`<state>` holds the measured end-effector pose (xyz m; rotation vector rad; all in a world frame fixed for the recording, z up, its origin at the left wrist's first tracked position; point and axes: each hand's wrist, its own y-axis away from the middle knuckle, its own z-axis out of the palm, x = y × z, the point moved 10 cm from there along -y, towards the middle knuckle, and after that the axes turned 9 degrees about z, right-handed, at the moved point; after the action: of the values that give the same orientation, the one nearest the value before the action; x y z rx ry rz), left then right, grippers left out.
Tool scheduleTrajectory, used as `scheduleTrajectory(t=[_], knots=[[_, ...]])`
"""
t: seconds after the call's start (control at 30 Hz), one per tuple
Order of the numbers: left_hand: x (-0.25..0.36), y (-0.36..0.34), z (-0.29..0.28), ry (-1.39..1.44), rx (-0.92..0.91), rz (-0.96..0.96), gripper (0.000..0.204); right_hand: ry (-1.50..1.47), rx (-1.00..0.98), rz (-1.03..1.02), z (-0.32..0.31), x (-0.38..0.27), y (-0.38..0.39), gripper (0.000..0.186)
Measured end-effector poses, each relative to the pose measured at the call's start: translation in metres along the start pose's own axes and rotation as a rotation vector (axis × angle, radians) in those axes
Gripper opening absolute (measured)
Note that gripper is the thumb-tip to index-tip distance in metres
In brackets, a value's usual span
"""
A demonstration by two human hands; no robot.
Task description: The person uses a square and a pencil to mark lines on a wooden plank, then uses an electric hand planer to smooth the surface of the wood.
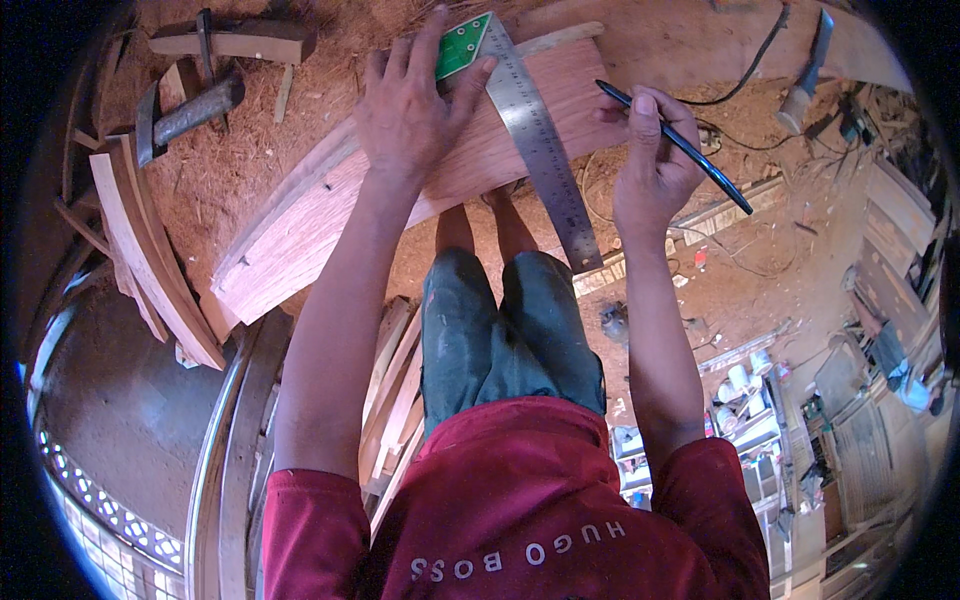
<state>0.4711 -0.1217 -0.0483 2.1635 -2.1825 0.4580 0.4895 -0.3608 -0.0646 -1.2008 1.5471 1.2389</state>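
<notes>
Reddish wood board (pixel 330 215) on sawdust-covered surface (pixel 230 160), steel square (pixel 535 130) lying across its right end. Left hand (pixel 405 115) flat, fingers spread, pressing square's green handle. Right hand (pixel 650 150) grip closed around black pencil (pixel 680 145). Hammer (pixel 190 115) far left.

Green label (pixel 462 47) on square's handle
</notes>
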Motion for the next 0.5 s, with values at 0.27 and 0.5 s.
scheduleTrajectory(t=[0.27,0.5], knots=[[-0.013,0.013,0.018,0.11,0.015,-0.054,0.059,-0.022,0.012,0.03,0.015,-0.001,0.001,0.023],[-0.019,0.015,0.025,0.066,-0.033,-0.098,0.058,-0.197,0.032,0.059,0.019,0.005,-0.001,0.022]])
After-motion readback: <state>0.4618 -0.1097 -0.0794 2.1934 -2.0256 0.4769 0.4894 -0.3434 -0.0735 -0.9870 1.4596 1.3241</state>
